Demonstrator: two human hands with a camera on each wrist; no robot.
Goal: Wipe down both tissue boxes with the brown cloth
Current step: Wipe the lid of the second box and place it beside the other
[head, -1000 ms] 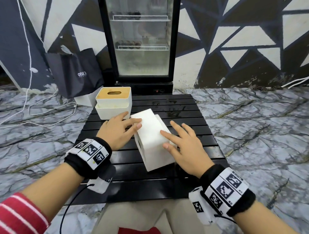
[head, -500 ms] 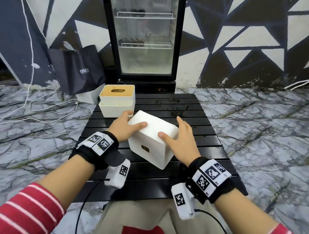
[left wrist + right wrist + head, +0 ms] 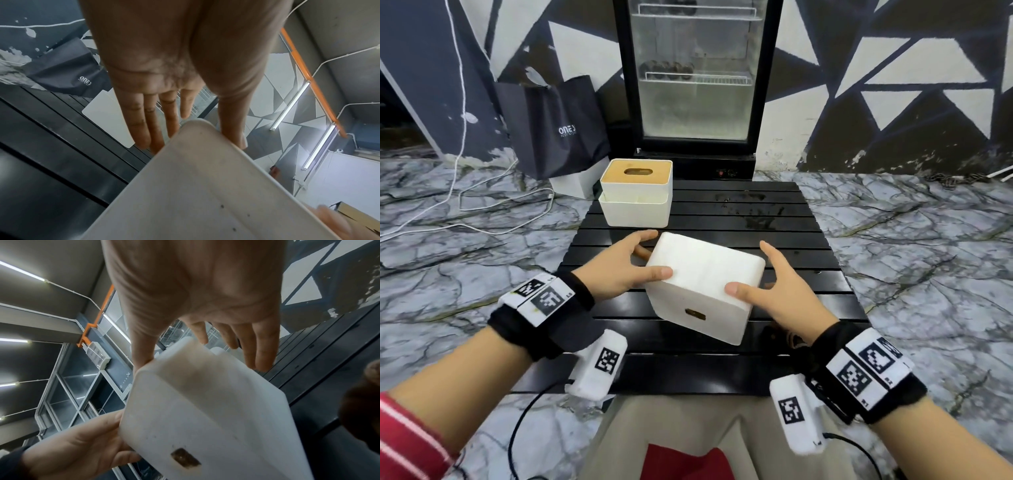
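A plain white tissue box (image 3: 705,284) with a small brown label is tilted just above the black slatted table (image 3: 722,363), held between both hands. My left hand (image 3: 654,255) grips its left end, thumb on the top face and fingers round the far side. My right hand (image 3: 751,269) grips the right end, thumb on the near top edge and fingers along the side. The wrist views show the same box (image 3: 195,186) (image 3: 205,410). A second white tissue box (image 3: 637,198) with a wooden lid stands at the table's back left. The brown cloth (image 3: 362,402) lies by my right wrist.
Wet patches (image 3: 753,212) mark the table's far right part. Behind the table stands a glass-door fridge (image 3: 695,85), with a black bag (image 3: 558,126) to its left. White cables (image 3: 482,205) trail over the marble floor on the left.
The white box has been turned from pointing away from me to lying crosswise and tilted. Both hands have shifted from resting on its top to gripping its ends.
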